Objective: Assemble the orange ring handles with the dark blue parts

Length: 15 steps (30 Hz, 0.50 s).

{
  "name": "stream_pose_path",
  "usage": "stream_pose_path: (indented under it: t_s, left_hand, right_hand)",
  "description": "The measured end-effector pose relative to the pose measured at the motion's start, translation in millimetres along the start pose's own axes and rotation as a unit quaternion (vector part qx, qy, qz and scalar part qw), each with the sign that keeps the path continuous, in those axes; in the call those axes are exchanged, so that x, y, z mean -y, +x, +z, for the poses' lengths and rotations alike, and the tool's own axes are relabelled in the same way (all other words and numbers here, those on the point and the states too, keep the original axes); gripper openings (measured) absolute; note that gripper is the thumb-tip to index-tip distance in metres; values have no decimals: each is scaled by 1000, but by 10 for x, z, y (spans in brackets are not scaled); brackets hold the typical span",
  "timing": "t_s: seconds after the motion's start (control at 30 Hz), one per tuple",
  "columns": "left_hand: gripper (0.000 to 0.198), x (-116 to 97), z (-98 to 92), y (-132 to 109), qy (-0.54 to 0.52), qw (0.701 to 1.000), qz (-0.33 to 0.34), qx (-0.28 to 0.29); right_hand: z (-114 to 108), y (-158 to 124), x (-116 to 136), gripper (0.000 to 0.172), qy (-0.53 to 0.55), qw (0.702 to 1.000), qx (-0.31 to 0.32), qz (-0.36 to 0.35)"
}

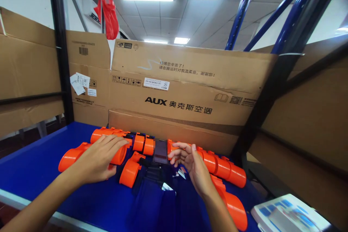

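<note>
Orange plastic rings (209, 161) lie in groups across the blue table (27, 156), already laid out at left and right, with a looser cluster between. One single ring (128, 174) sits nearer than the upright pair (139, 142), out of line with it, so we judge the middle to be the least orderly part. How much is left, we cannot tell.

Our left hand (104, 156) hangs over the left groups, thumb apart from the fingers; its palm is hidden, and we cannot tell whether it touches a ring. Our right hand (190, 165) is loosely spread beside the far right row, fingers a little curled, with nothing seen in its grasp.

Counting, we find two rings in the upright pair, one nearer, at least four in the far right row and at least two in the near right group (236, 208). On the left, overlap and our hand spoil the count: several far, at least one near (72, 157). We see one dark, phone-like slab (161, 151) right of the pair, two pale slips (168, 187) around dark blue cloth (152, 199), and one white device (292, 212) near right.
</note>
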<state>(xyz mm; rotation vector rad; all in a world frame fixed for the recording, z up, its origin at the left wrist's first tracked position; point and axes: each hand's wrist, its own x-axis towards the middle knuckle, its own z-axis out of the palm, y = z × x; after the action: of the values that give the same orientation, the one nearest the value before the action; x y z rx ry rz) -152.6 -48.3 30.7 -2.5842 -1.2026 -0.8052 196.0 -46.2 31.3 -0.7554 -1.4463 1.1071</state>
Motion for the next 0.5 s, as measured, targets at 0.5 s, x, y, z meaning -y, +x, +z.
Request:
stream_pose_path:
  t_s: [0.5]
  left_hand:
    - [78,-68,275,-221,9,998,31,62]
  right_hand:
    - [-15,-28,8,61,-7,999,32,-11]
